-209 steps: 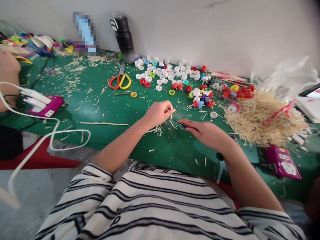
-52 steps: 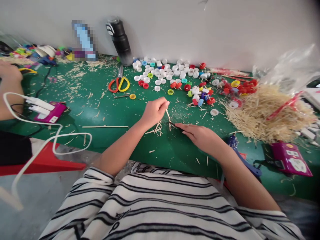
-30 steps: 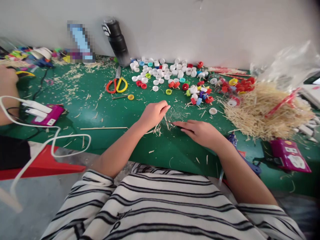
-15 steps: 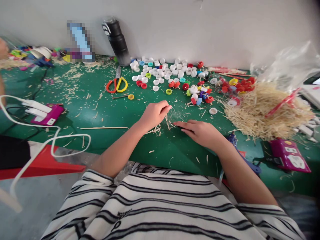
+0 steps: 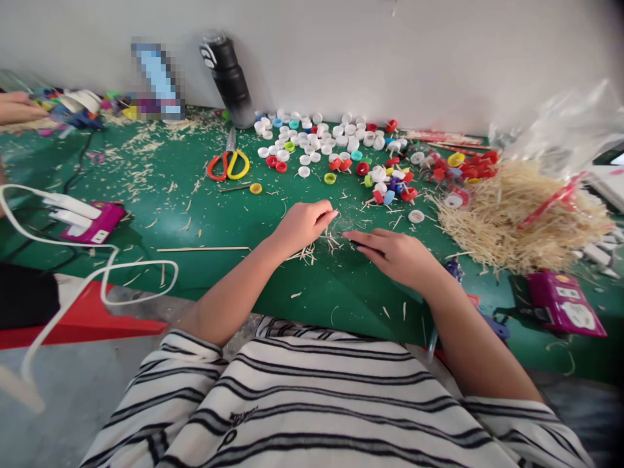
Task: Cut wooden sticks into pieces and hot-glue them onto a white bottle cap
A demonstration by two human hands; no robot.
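Note:
My left hand is closed in a pinch over the green table, and what it grips is too small to make out. Facing it, my right hand has its fingers wrapped round a thin dark tool, mostly hidden, whose tip points left. Pale wood shavings lie under and between the hands. Beyond them are white and coloured bottle caps, and a mixed cluster of caps on sticks. A long thin stick lies left of my left forearm.
Scissors and a black bottle stand behind on the left. A heap of pale sticks and a purple box are right. White cables loop at left; another person's hand shows far left.
My right hand has shifted slightly right, away from my left hand, which moved a little. The other person's hand at far left reaches further into view.

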